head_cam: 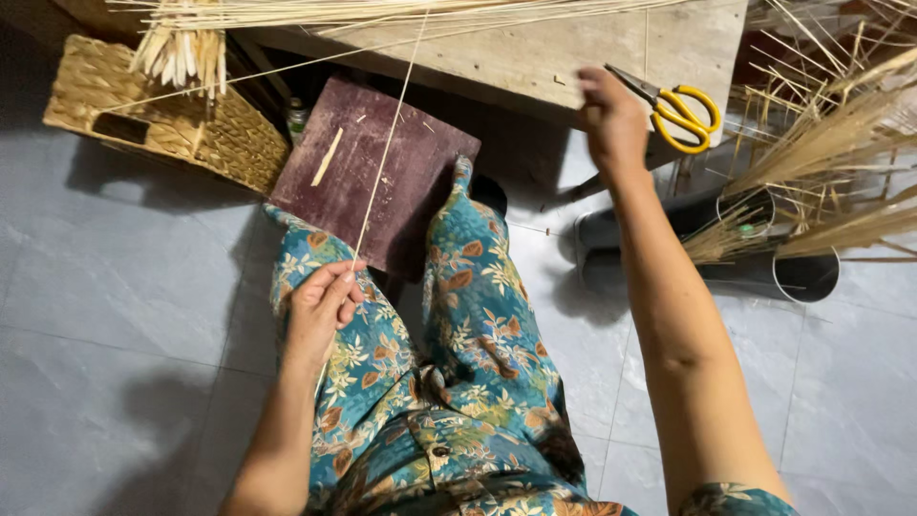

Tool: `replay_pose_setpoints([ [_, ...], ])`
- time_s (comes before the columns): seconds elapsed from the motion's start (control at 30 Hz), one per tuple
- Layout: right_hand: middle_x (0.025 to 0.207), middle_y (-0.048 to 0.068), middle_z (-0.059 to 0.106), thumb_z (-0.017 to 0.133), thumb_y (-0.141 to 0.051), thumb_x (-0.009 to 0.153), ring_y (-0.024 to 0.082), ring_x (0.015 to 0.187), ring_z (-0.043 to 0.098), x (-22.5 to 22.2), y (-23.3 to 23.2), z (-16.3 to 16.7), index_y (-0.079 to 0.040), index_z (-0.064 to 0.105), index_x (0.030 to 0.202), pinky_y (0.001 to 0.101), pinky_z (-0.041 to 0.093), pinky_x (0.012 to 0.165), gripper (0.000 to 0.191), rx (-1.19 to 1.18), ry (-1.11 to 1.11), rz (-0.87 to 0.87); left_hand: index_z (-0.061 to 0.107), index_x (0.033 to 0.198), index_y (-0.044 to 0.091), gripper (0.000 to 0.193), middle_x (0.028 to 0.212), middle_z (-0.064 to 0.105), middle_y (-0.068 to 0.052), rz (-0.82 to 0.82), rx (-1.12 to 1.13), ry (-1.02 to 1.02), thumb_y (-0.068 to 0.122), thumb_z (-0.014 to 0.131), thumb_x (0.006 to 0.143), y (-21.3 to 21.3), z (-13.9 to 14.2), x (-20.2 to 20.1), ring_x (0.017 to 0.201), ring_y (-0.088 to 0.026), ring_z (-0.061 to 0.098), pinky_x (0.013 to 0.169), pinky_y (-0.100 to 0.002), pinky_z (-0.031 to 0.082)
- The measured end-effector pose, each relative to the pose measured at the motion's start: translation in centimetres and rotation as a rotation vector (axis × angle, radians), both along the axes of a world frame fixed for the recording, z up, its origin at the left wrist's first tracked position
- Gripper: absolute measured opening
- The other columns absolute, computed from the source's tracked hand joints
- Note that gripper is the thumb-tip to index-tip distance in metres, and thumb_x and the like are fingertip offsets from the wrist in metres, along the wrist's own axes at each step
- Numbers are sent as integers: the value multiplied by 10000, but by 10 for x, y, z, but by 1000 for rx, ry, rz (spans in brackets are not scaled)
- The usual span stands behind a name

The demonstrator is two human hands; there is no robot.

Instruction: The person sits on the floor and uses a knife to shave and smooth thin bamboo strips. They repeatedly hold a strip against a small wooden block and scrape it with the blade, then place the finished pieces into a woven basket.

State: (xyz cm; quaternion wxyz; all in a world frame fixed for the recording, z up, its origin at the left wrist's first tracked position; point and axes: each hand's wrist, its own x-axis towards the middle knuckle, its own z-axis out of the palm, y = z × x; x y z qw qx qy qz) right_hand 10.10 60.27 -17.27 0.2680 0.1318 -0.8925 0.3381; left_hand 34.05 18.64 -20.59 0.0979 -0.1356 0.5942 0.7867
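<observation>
My left hand (pixel 323 304) rests on my left thigh and pinches the near end of a long thin bamboo strip (pixel 390 143). The strip runs up across a dark reddish-brown board (pixel 420 158) that leans on my leg, toward the low wooden table (pixel 535 53). My right hand (pixel 611 115) reaches out to the table's front edge, fingers curled, just left of yellow-handled scissors (pixel 680 113). It does not touch the scissors, and nothing shows in its grip. A short pale sliver (pixel 327 156) lies on the board.
A woven basket (pixel 143 115) sits at the upper left with a bundle of cut strips (pixel 181 53) above it. Dark metal tubes (pixel 764 248) holding bunches of thin sticks lie at the right. Long strips lie across the table top. The floor is grey tile.
</observation>
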Motion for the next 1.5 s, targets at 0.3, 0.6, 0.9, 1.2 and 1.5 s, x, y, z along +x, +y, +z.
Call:
replay_pose_setpoints([
  [0.3, 1038, 87, 612, 751, -524, 900, 307, 1019, 595, -65, -95, 31, -295, 617, 1378, 477, 401, 893, 546, 566, -232, 133, 694, 1196, 17, 235, 748, 597, -5, 8, -9, -46, 118, 568, 1025, -2, -9, -2, 538, -22, 452, 450, -168, 318],
  [0.6, 1145, 215, 586, 808, -682, 747, 401, 1137, 521, -84, -79, 23, -191, 576, 1394, 601, 367, 1037, 844, 568, -157, 119, 697, 1198, 22, 247, 751, 610, -7, -1, 13, -77, 138, 582, 1013, -1, -4, -5, 537, -26, 457, 450, -172, 323],
  [0.9, 1259, 180, 621, 639, 104, 856, 361, 1176, 598, -47, 73, -16, -45, 676, 1250, 428, 507, 1029, 422, 160, 5, -469, 696, 1210, 29, 252, 757, 609, -3, -4, 37, -91, 144, 582, 1017, -3, -4, -3, 542, -23, 454, 451, -169, 323],
  [1.2, 1240, 215, 608, 839, -220, 897, 415, 1096, 616, 3, 107, 0, -136, 707, 1299, 486, 515, 909, 431, 311, -196, -417, 709, 1189, 26, 245, 735, 611, -5, 22, 66, -53, 133, 594, 1001, -4, 3, -7, 515, -23, 432, 437, -169, 300],
  [1.5, 1090, 220, 648, 847, -224, 838, 348, 854, 649, 30, 123, 15, -101, 706, 1281, 432, 534, 708, 480, 81, -429, -485, 728, 1172, 27, 240, 708, 594, 4, 39, -44, -43, 121, 610, 986, -42, 22, 23, 514, -17, 389, 435, -177, 281],
])
